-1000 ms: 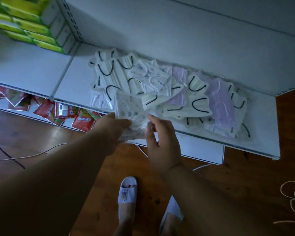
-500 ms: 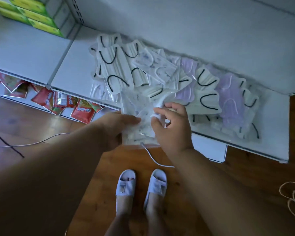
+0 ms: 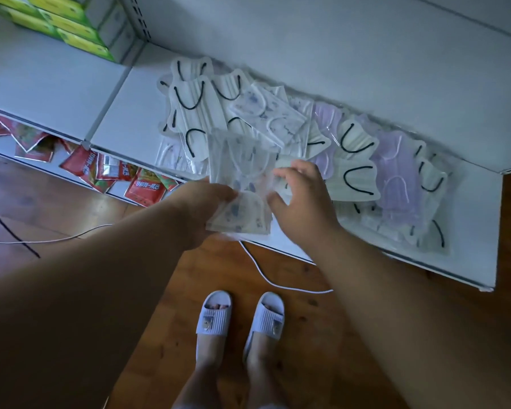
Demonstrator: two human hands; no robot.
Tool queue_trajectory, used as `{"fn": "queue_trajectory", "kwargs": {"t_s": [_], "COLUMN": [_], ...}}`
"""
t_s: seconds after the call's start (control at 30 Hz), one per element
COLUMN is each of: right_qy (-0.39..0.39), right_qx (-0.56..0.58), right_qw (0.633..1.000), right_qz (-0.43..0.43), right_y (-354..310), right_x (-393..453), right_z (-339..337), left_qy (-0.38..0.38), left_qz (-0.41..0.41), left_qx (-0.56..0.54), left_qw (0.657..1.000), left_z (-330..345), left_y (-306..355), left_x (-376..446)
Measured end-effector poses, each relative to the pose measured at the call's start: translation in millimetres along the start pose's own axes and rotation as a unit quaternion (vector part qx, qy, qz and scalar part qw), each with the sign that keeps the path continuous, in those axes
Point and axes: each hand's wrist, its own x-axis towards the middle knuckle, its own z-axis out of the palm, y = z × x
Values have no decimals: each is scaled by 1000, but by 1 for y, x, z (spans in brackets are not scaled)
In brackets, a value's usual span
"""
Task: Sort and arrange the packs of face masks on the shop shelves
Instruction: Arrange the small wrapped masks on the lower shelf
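A: Start with the hands. What is the left hand (image 3: 202, 206) doing?

B: It grips a small stack of clear packs of patterned face masks (image 3: 242, 187), fingers curled round the stack's left edge, at the front lip of the white shelf (image 3: 124, 119). The stack fans up toward 12 o'clock and its near end overhangs the shelf edge.

A: And the right hand (image 3: 303, 206)?

B: Released. Its fingers are spread and only loosely bent, just at 3 o'clock of the held stack. The thumb points toward the stack; whether it touches the plastic I cannot tell.

A: Where are the other masks?

B: Heaped on the same shelf. From the hands toward 11 and 12 o'clock lie white masks with black ear loops (image 3: 194, 98) and one more patterned pack (image 3: 267, 110). Toward 2 and 3 o'clock there are lilac masks (image 3: 396, 178) mixed with further white, black-looped ones (image 3: 356, 169), all overlapping in loose plastic sleeves.

A: Anything beyond the pile?

B: At 10 o'clock, far back on the neighbouring shelf board, a stack of green and yellow boxes (image 3: 71, 25). On the lower shelf, at 9 o'clock of the hands, red sachets (image 3: 145, 187) lie scattered. A white cable (image 3: 266, 276) runs across the wooden floor (image 3: 366, 290) at 6 o'clock, and below it stand the person's feet in pale slippers (image 3: 214, 317).
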Motion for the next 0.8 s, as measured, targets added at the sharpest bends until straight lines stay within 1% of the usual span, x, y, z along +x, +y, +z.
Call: {"fn": "queue_trajectory", "kwargs": {"t_s": [0.07, 0.17, 0.23, 0.3, 0.37, 0.43, 0.5, 0.57, 0.63, 0.67, 0.7, 0.73, 0.77, 0.8], "right_qy": [-73, -160, -199, -212, -206, -198, -174, -109, -11, 26, 42, 36, 6, -31], "right_qx": [-84, -204, -252, -280, -313, -347, -358, -320, -222, -154, -93, -49, -17, 12], "right_qw": [993, 966, 947, 936, 927, 917, 917, 941, 975, 986, 991, 989, 985, 981], "right_qz": [28, 15, 15, 28, 28, 15, 3, -12, -28, -52, -92, -137, -173, -190], "right_y": [10, 18, 18, 16, 13, 12, 13, 14, 9, 3, -4, -10, -16, -19], "right_x": [27, 61, 76, 85, 89, 90, 90, 87, 78, 71, 63, 53, 45, 37], "right_z": [2, 3, 4, 6, 6, 6, 5, 6, 7, 7, 8, 11, 15, 19], "left_qy": [21, 36, 48, 56, 62, 64, 67, 70, 58, 56, 48, 37, 17, -1], "left_qz": [4, 11, 13, 8, 11, 9, 7, 6, 15, 18, 22, 23, 19, 13], "left_qx": [-9, -24, -21, -9, -1, -4, -4, -3, -5, -9, -30, -56, -80, -90], "left_qw": [1000, 999, 999, 998, 998, 998, 998, 998, 998, 998, 998, 997, 996, 996], "left_z": [-1, -2, -2, -4, -7, -7, -7, -9, -9, -7, -4, -2, -1, -1], "left_y": [-1, -3, -5, -4, -4, -3, 0, 2, 4, 5, 7, 9, 10, 11], "left_x": [15, 30, 38, 41, 47, 47, 48, 49, 52, 51, 49, 50, 49, 50]}}
